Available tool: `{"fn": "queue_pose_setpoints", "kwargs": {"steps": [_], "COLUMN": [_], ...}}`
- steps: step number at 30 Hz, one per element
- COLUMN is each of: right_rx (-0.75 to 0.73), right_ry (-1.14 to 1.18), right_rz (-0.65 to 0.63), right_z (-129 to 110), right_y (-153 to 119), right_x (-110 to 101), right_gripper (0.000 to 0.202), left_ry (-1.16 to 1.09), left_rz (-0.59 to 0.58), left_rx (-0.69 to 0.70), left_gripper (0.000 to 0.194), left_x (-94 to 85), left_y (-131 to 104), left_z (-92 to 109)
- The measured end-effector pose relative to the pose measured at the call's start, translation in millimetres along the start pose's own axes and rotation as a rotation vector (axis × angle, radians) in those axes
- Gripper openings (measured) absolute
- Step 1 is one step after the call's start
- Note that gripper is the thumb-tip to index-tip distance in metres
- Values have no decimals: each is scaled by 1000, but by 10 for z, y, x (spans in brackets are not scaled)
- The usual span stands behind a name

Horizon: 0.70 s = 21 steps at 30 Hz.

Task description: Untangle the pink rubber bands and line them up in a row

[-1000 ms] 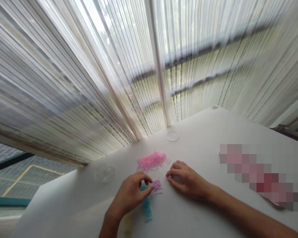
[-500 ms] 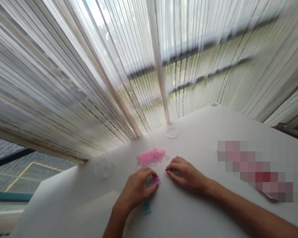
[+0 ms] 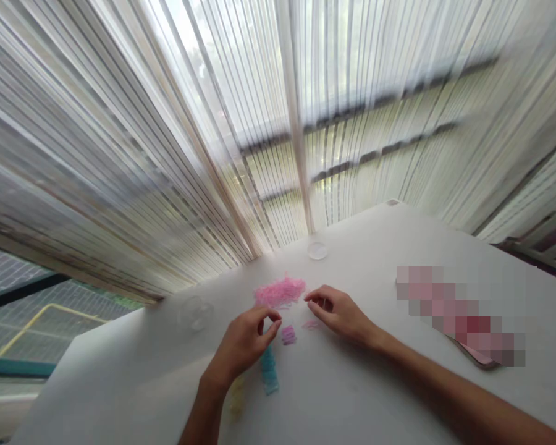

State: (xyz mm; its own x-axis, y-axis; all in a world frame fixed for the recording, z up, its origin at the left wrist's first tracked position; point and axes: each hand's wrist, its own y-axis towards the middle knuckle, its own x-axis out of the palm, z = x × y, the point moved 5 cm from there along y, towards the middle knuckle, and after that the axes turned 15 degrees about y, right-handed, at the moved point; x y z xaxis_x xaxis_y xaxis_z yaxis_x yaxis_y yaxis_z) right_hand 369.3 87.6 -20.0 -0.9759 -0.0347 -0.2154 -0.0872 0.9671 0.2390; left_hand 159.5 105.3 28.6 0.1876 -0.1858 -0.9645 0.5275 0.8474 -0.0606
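A loose heap of pink strips [image 3: 280, 291] lies on the white table [image 3: 352, 395]. My left hand [image 3: 252, 337] is just below the heap, thumb and forefinger brought close together; whether something tiny is between them is too small to tell. To the right of the heap, my right hand [image 3: 336, 312] has its thumb and forefinger near each other, and anything between them cannot be made out. A small purple bundle [image 3: 288, 335] and a few pink strips [image 3: 310, 324] lie between the hands. A blue row of pieces [image 3: 269, 371] runs beneath my left hand.
Yellow pieces [image 3: 236, 395] lie beside my left wrist. Clear round objects [image 3: 317, 250] sit by the far edge, another [image 3: 195, 314] at the left. A pixelated pink item [image 3: 482, 353] lies at the right. Striped curtains [image 3: 278, 123] hang behind the table.
My left hand has moved left and up, away from the purple bundle, which now lies on the table. More of the blue row shows. My right hand has shifted slightly left and up.
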Motion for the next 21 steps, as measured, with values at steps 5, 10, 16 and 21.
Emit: {"fn": "queue_pose_setpoints", "kwargs": {"steps": [5,10,16,21], "right_rx": [93,3,-5,-27], "right_ry": [-145,-398,-482,-456], "right_rz": [-44,-195,-357,-348], "right_z": [-49,-140,-192,-256], "right_y": [300,591,807,932], "right_x": [-35,68,311,293], "right_gripper": [25,61,36,24], "left_ry": [-11,4,-10,-35], "left_rz": [-5,-1,-25,-12], "left_rx": [-6,4,21,21], "left_gripper": [22,23,23,25], "left_x": [-77,-94,-143,-227], "left_y": [-43,-55,-87,-116], "left_z": [-36,-31,-13,-40]}}
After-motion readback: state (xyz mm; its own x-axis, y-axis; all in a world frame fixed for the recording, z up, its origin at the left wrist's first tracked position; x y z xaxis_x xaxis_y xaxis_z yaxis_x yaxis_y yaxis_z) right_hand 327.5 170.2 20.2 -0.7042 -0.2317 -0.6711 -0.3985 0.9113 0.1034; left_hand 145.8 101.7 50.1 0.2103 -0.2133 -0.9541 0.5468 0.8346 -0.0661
